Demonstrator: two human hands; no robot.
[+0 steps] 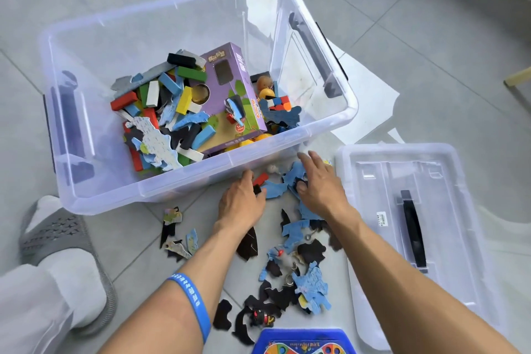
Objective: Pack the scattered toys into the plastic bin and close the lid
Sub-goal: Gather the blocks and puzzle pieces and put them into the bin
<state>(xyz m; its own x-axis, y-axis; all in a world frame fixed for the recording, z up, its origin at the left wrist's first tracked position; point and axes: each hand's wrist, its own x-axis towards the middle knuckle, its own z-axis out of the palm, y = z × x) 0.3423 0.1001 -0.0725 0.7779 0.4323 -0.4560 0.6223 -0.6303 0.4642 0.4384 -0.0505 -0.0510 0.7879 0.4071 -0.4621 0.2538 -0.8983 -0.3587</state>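
Observation:
The clear plastic bin (327, 123) stands open on the floor, holding coloured wooden blocks (161, 95), foam puzzle pieces and a purple toy box (235, 89). Its clear lid (402, 210) lies flat to the right. Blue and black foam puzzle pieces (296, 261) lie scattered on the floor in front of the bin. My left hand (241, 204) curls its fingers over a black piece and a red block beside the bin's front wall. Just to the right, my right hand (319, 184) rests spread on a pile of blue pieces, thumb tucked against them.
A blue game board (304, 343) lies at the bottom edge. A few more puzzle pieces (176, 234) sit to the left of my left arm. My foot in a grey slipper (63, 244) is at lower left. White paper sheets (362, 89) lie behind the bin.

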